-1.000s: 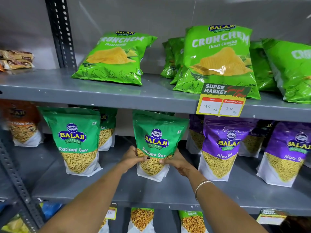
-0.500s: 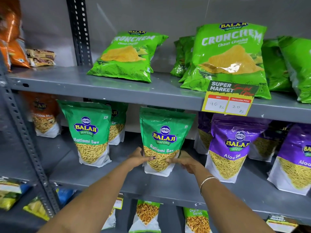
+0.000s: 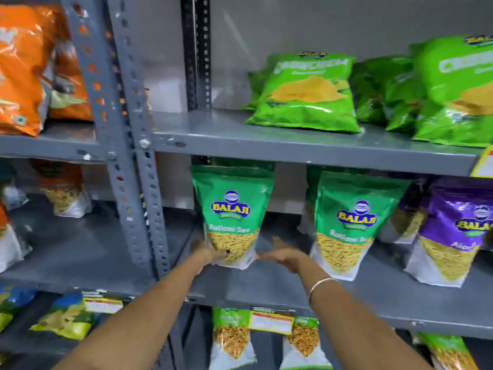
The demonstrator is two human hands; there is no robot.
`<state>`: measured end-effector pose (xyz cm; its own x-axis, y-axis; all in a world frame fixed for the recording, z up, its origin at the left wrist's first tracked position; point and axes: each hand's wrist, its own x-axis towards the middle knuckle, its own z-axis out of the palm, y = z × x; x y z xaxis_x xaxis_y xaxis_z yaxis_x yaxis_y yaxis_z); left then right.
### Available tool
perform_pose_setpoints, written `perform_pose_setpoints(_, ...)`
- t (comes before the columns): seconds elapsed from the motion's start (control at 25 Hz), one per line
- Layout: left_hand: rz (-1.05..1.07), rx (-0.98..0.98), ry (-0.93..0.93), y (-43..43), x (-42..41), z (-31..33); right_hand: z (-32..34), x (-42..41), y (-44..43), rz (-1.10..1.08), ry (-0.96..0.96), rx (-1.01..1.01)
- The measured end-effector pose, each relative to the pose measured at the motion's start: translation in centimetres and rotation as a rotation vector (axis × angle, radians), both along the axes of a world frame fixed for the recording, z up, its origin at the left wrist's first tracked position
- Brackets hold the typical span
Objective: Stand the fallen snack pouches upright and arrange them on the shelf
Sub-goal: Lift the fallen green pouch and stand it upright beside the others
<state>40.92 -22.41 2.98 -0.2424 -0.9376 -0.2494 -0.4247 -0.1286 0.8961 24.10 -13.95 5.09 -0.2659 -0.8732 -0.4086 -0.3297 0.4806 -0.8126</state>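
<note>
A green Balaji Ratlami Sev pouch [image 3: 232, 209] stands upright at the left end of the grey middle shelf [image 3: 266, 289]. My left hand [image 3: 209, 253] grips its lower left corner, thumb on the front. My right hand [image 3: 282, 256] reaches in from the right with flat fingers, its tips at the pouch's lower right corner. A second Ratlami Sev pouch [image 3: 346, 222] stands upright to the right, untouched, with another green pouch partly hidden behind it. Purple Aloo Sev pouches [image 3: 458, 231] stand further right.
A perforated steel upright [image 3: 133, 182] rises just left of the held pouch. Green Crunchem bags [image 3: 306, 94] lean on the shelf above, orange bags [image 3: 21, 70] sit in the left bay. Pouches [image 3: 232, 340] and a price tag [image 3: 272, 321] sit below.
Both hands left the middle Ratlami Sev pouch and moved left to the pouch nearest the upright. The view swung left, so the left bay now shows.
</note>
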Motion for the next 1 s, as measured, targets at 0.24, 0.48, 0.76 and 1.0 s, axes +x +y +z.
perform_pose_setpoints(0.24,-0.067,-0.039,0.083,-4.6,1.3,-3.7,-2.3,4.2,-4.0,-0.186,-0.213,-0.291)
perform_pose_setpoints(0.48,-0.085,-0.079,0.014,-4.0,2.4,-4.5,-3.4,5.2,-2.8,-0.290,-0.172,-0.369)
perform_pose_setpoints(0.76,-0.088,-0.111,-0.092,0.9,4.4,-3.3,-3.0,6.2,1.1,-0.245,-0.103,-0.324)
perform_pose_setpoints(1.0,-0.102,-0.131,-0.143,2.1,5.1,-3.2,-2.4,6.8,2.9,-0.206,-0.102,-0.286)
